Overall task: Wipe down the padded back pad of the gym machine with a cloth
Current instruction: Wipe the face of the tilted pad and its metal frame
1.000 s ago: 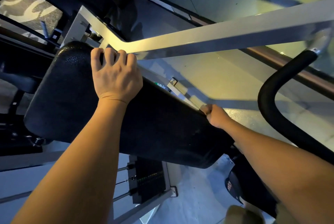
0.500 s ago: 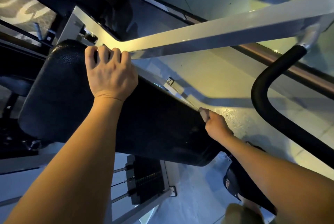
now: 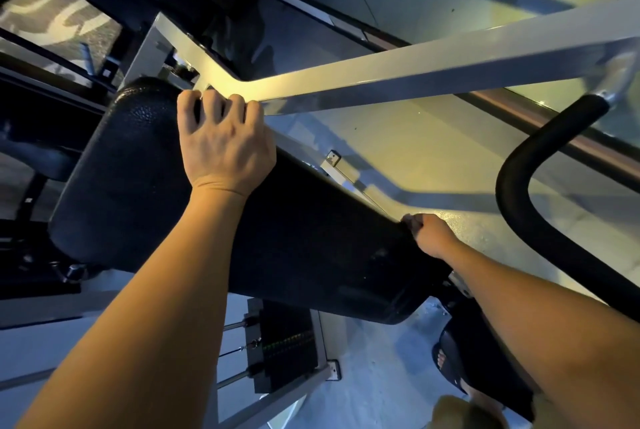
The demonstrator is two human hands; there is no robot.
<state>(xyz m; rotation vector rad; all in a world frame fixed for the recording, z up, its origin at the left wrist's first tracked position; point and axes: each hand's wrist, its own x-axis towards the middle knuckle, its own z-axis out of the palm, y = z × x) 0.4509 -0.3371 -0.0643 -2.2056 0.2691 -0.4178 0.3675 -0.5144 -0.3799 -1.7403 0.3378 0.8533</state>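
the long black textured vinyl back pad [image 3: 145, 186] fills the middle of the frame, its long axis slanting from the rounded end at upper left down to the narrower end at lower right. the left hand [image 3: 225, 148] lies on the pad's upper edge near the rounded end, fingers curled over the far side, gripping the pad. the right hand [image 3: 427, 234] is clenched at the pad's far edge lower right; whether it holds a cloth cannot be told. a grey metal frame bar [image 3: 415, 71] crosses above, and a curved black foam-covered handle [image 3: 512, 200] sits at right.
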